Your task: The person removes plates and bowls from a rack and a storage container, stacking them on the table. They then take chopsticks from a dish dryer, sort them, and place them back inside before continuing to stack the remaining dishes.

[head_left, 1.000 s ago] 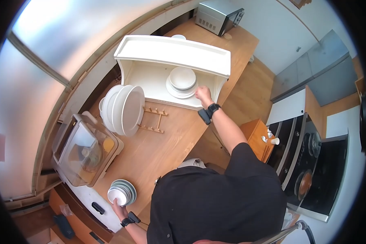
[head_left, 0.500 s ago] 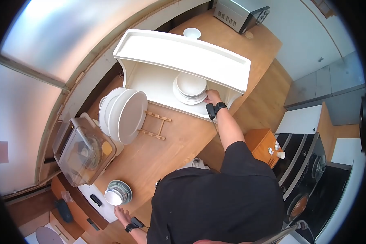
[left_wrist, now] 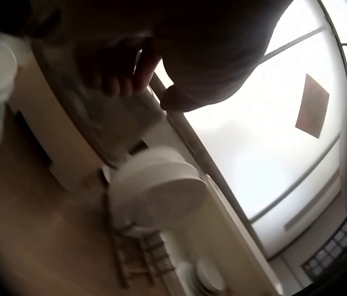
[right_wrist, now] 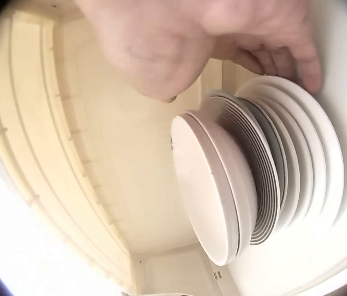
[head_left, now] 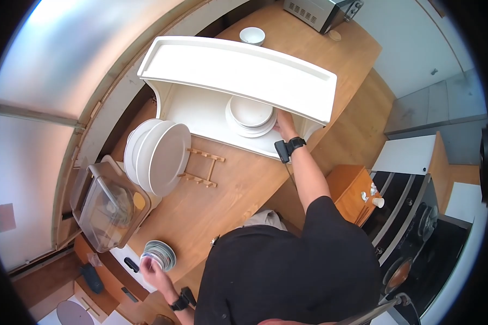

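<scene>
Inside the white shelf unit (head_left: 244, 67) stands a stack of white plates (right_wrist: 327, 145) with white bowls (right_wrist: 201, 194) on top. My right hand (right_wrist: 222, 37) is at the stack's edge, fingertips right at the rim of the bottom plates and thumb apart from the dishes. Over a stack of small bowls (head_left: 167, 254) at the table's near left end is my left hand (head_left: 158, 277), overlapping the white top bowl in the head view. The left wrist view shows its fingers (left_wrist: 115, 83) loosely bent with nothing between them, and the bowls off to the side.
Large white plates (head_left: 169, 160) stand on edge beside a wooden dish rack (head_left: 206, 181). Left of them is a clear-lidded box (head_left: 106, 208). Behind the shelf unit are a white bowl (head_left: 252, 36) and a microwave (head_left: 317, 15). The table (head_left: 238, 179) edge runs close to my body.
My right hand has moved farther in along the plate stack's right side. My left hand drew back from the small bowls, then came over them again. The head view has shifted.
</scene>
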Action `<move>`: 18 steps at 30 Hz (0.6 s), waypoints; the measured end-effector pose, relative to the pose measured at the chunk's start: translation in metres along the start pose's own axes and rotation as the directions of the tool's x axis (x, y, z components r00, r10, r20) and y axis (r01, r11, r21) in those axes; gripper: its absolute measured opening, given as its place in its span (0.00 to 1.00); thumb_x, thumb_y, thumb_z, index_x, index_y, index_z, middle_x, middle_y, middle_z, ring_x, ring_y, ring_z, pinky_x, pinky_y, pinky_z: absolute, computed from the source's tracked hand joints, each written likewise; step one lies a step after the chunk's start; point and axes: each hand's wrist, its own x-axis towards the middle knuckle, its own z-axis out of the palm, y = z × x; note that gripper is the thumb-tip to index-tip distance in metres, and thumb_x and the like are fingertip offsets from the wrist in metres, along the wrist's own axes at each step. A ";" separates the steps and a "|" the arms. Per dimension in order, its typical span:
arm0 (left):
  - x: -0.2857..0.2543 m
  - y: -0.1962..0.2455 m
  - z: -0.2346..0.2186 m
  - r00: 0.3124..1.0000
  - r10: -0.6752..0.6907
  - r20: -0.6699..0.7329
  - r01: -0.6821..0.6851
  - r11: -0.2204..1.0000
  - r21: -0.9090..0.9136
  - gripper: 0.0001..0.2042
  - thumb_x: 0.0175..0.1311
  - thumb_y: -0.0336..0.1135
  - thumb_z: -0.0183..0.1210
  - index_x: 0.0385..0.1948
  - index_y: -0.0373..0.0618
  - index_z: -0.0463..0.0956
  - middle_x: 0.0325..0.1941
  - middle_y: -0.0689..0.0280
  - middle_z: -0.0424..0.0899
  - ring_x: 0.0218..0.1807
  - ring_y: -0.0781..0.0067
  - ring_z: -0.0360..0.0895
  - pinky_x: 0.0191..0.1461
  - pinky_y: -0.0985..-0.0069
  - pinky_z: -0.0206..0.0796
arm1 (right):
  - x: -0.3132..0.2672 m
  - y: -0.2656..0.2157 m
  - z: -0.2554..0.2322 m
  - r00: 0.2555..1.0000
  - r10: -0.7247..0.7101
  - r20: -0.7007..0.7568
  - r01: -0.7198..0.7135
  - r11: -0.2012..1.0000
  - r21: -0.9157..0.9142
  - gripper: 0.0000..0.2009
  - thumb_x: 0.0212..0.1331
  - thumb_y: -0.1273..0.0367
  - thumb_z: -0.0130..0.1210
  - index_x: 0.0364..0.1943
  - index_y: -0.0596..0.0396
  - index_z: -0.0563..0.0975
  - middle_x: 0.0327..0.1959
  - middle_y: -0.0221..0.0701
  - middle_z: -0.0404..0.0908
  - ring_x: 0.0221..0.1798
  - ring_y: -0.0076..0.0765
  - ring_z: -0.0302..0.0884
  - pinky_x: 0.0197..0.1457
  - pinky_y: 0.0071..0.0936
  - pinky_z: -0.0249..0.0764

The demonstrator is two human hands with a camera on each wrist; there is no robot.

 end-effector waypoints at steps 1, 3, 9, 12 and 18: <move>0.011 0.043 0.023 0.979 -0.024 0.202 0.065 0.977 -0.201 0.08 0.67 0.25 0.56 0.44 0.36 0.75 0.44 0.63 0.79 0.46 0.74 0.76 0.52 0.76 0.68 | -0.011 -0.010 0.004 0.999 -0.039 -0.002 0.039 0.999 -0.037 0.38 0.68 0.42 0.48 0.71 0.54 0.59 0.67 0.40 0.68 0.66 0.45 0.69 0.65 0.52 0.69; 0.045 0.104 0.076 0.850 0.094 0.518 0.059 0.961 -0.271 0.07 0.66 0.25 0.58 0.43 0.36 0.76 0.42 0.66 0.80 0.45 0.76 0.76 0.52 0.77 0.69 | -0.019 -0.017 0.008 0.998 -0.049 0.030 0.052 0.995 -0.084 0.39 0.66 0.42 0.50 0.73 0.51 0.58 0.70 0.39 0.65 0.71 0.46 0.63 0.66 0.54 0.66; 0.129 0.223 0.293 0.582 0.292 0.759 -0.064 0.947 -0.315 0.28 0.66 0.43 0.61 0.60 0.29 0.69 0.59 0.47 0.78 0.62 0.58 0.75 0.65 0.67 0.67 | -0.021 -0.014 0.007 0.991 0.084 0.107 -0.071 0.990 -0.121 0.34 0.62 0.52 0.60 0.70 0.48 0.64 0.69 0.35 0.66 0.70 0.42 0.62 0.65 0.52 0.66; 0.146 0.247 0.402 0.579 0.345 0.739 -0.267 0.936 -0.228 0.42 0.61 0.54 0.62 0.64 0.20 0.60 0.65 0.35 0.69 0.68 0.45 0.69 0.70 0.64 0.62 | 0.000 0.007 0.007 0.988 0.128 0.085 -0.125 0.991 -0.036 0.30 0.61 0.57 0.62 0.66 0.48 0.68 0.64 0.32 0.70 0.66 0.39 0.66 0.61 0.48 0.68; 0.163 0.263 0.495 0.370 0.153 0.916 -0.023 0.988 -0.155 0.43 0.62 0.57 0.60 0.69 0.28 0.57 0.71 0.46 0.66 0.70 0.53 0.65 0.70 0.67 0.60 | 0.038 0.044 0.003 0.996 -0.005 0.084 0.009 0.999 -0.050 0.32 0.63 0.52 0.60 0.69 0.48 0.64 0.65 0.33 0.68 0.66 0.37 0.64 0.62 0.45 0.68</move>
